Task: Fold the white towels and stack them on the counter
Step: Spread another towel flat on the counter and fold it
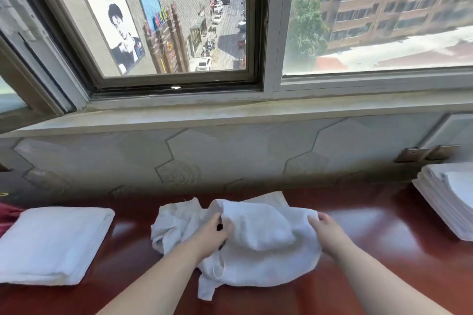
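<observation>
Pinching crumpled towel [263, 235] — L hand [215, 234] w/ R hand [323, 231], cloth btwn both grips.

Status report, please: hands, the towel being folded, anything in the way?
Grip on crumpled towel with left hand and right hand. Not yet folded, mid counter. One folded towel left, stack right, both apart; nothing in the way.

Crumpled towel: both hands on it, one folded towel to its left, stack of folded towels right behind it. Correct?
No. In the head view the stack sits apart at the counter's far right, not behind the crumpled towel. The left hand and right hand grip it, folded towel to its left.
</observation>
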Tool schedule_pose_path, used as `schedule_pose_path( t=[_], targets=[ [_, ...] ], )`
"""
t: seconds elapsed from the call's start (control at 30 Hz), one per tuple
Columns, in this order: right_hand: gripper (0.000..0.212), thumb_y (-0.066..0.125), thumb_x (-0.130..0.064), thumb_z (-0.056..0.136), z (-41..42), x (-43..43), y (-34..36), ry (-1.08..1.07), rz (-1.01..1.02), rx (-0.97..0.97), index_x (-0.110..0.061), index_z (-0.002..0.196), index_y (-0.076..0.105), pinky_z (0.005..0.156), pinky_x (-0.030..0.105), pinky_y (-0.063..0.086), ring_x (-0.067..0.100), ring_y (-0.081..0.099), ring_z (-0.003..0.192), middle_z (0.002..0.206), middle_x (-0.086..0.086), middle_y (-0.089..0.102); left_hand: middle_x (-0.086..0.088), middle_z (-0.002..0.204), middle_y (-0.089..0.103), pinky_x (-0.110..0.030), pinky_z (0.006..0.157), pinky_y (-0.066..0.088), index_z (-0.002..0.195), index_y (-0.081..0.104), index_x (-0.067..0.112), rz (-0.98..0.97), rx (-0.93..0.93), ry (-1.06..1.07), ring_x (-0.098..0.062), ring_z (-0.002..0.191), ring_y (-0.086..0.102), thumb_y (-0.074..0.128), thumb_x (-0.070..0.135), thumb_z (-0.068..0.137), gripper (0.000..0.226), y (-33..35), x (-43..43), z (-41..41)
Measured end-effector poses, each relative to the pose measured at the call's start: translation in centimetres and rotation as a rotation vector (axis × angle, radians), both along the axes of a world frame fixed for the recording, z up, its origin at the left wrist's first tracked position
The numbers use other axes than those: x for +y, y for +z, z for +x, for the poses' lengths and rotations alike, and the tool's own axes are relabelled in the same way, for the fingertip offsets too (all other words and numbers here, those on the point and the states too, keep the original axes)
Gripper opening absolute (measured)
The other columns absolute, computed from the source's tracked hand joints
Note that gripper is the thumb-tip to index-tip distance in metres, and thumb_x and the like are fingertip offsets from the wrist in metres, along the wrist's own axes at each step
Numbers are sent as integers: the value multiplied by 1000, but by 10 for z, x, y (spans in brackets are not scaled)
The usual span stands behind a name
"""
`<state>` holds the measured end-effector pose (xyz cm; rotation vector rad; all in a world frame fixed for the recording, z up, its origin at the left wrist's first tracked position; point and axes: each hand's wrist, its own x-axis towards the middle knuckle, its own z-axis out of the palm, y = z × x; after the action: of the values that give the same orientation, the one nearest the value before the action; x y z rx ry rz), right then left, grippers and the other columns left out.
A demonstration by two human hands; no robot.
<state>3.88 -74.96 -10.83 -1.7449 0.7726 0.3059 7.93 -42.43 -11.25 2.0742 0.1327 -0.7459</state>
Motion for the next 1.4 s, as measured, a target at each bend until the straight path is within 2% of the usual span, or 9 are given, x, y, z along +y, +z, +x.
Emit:
schedule_pose_path(
  t=[0.13, 0.33, 0.43, 0.53, 0.87, 1.07, 1.17, 1.27, 1.4],
  targets=[
    [80, 71, -18, 90, -28, -3, -33, 210, -13, 275, -11, 157, 27, 77, 30, 47, 24, 61, 107, 126, 11, 58, 7, 152, 44, -34, 114, 38, 154, 34, 27, 346, -5, -198, -19, 141, 43, 60, 58, 90, 75, -46, -9, -33],
    [31, 58, -8, 81, -63, 0, -78, 364, -234, 364, -8, 112, 64, 65, 27, 48, 21, 64, 77, 92, 8, 71, -2, 141, 52, -37, 101, 44, 138, 47, 20, 870, -108, -301, -23, 126, 52, 56, 65, 89, 67, -81, -12, -61],
    [30, 64, -5, 80, -79, 2, -89, 398, -72, 408, -10, 109, 65, 48, 22, 38, 15, 54, 53, 64, 0, 62, 1, 130, 60, -35, 96, 46, 126, 57, 24, 932, -79, -322, -21, 117, 59, 53, 51, 95, 41, -84, -14, -69],
    [6, 67, -9, 79, -84, 8, -87, 472, -78, 349, -13, 82, 68, 58, 25, 35, 15, 49, 60, 63, -5, 59, 3, 123, 62, -39, 101, 41, 117, 64, 27, 949, -139, -377, -19, 114, 56, 42, 37, 102, 29, -81, -16, -78],
    [23, 45, -29, 100, -43, -11, -36, 255, -251, -63, -16, 88, 60, 66, 34, 48, 19, 59, 70, 81, 2, 68, 4, 167, 20, -51, 114, 13, 158, 27, 28, 1115, 8, -385, -27, 147, 27, 44, 80, 79, 96, -72, 13, -104],
    [16, 61, -21, 91, -62, 0, -56, 410, -35, 56, -22, 107, 65, 87, 37, 59, 15, 71, 93, 101, -2, 75, 1, 158, 31, -47, 109, 17, 135, 56, 34, 957, -73, -323, -23, 148, 23, 39, 72, 86, 64, -84, -1, -109],
    [26, 65, -20, 83, -76, 11, -65, 596, -139, 123, -27, 107, 58, 73, 15, 50, 0, 62, 84, 101, -14, 67, 8, 99, 61, -36, 81, 42, 84, 60, 26, 595, -118, -113, -18, 101, 61, 48, 45, 92, 24, -90, -10, -117],
    [58, 66, -24, 84, -82, 18, -75, 702, -262, 121, -32, 135, 40, 71, 15, 41, 6, 58, 95, 119, -18, 56, 5, 78, 69, -22, 64, 52, 80, 64, 29, 297, -54, 87, -3, 71, 65, 48, 32, 98, 25, -84, -14, -123],
    [3, 54, -20, 91, -84, 20, -79, 756, -440, 148, -17, 91, 54, 65, 30, 37, 25, 57, 85, 89, 0, 59, 7, 78, 74, -26, 71, 54, 81, 71, 33, 240, -54, 157, -2, 75, 66, 48, 28, 98, 29, -72, -15, -124]
  ],
)
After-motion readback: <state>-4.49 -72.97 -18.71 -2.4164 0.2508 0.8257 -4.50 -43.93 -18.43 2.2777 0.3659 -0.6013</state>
